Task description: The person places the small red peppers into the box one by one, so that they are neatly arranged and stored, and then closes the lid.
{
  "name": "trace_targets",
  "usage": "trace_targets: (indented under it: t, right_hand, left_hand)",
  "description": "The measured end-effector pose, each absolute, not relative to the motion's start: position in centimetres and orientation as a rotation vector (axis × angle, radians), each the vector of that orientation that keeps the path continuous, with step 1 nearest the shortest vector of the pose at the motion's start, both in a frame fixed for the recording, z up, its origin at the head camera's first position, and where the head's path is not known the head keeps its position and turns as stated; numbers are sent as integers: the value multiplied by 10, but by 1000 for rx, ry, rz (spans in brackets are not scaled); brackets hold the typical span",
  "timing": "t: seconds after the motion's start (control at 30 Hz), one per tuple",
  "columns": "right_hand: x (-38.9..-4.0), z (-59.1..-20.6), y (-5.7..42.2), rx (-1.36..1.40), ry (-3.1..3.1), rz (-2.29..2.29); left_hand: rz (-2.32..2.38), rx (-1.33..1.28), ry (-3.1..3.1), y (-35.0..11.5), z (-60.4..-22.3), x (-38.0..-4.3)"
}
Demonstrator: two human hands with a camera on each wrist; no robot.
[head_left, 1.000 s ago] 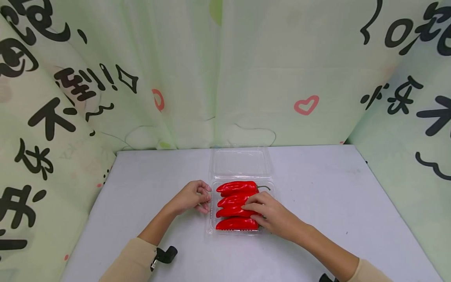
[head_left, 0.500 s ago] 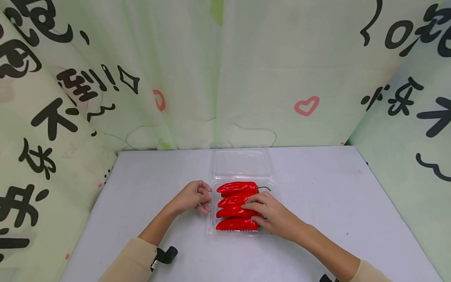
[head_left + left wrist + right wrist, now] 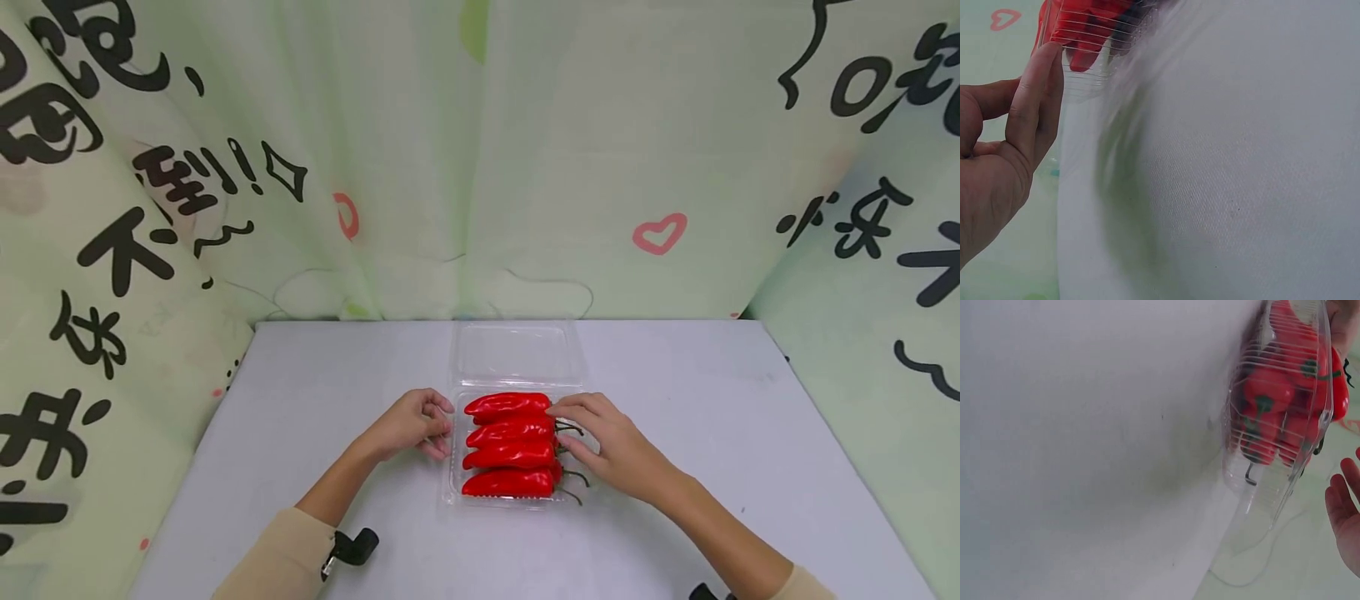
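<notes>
Several red peppers [image 3: 512, 482] with green stems lie stacked in rows in a clear plastic clamshell box [image 3: 454, 479]. Its lid [image 3: 517, 354] is folded back, away from me. My left hand [image 3: 412, 423] stands at the box's left side; in the left wrist view its fingertips touch the ribbed wall [image 3: 1088, 81], thumb apart. Over the stem ends at the right side hovers my right hand [image 3: 618, 454]. Its fingers are relaxed and bent slightly, with nothing held. The right wrist view shows these fingers [image 3: 1338, 503] apart from the box.
A white table [image 3: 675, 383] carries the box near its middle. Pale green curtains [image 3: 555, 192] with black characters and pink hearts enclose the back and both sides. A black wrist camera [image 3: 356, 547] is strapped to the left sleeve.
My right hand has let go of the peppers and drawn back to the right, so the stems now show. The left hand has kept its place. The head view has shifted slightly.
</notes>
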State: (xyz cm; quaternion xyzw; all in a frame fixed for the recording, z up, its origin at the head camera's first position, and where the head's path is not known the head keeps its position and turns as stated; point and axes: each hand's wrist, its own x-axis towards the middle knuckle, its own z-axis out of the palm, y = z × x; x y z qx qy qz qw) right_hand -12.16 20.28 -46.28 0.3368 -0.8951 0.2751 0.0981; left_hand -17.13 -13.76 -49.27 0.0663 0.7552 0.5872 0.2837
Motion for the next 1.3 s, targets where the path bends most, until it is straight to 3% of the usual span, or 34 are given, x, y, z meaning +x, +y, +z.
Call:
trace_targets:
  t: [0.73,1.07,1.3]
  right_hand:
    - [-152,-444,262,668,-2663,687]
    - [-165,-420,293,442,-2752,645]
    - [-170,-423,301,346,-2778,601]
  left_hand:
    - [1534,87,2205,-146,-488,-169]
    - [991,310,2927,-180,-449,-166]
    - [782,408,3200,-199,-437,-166]
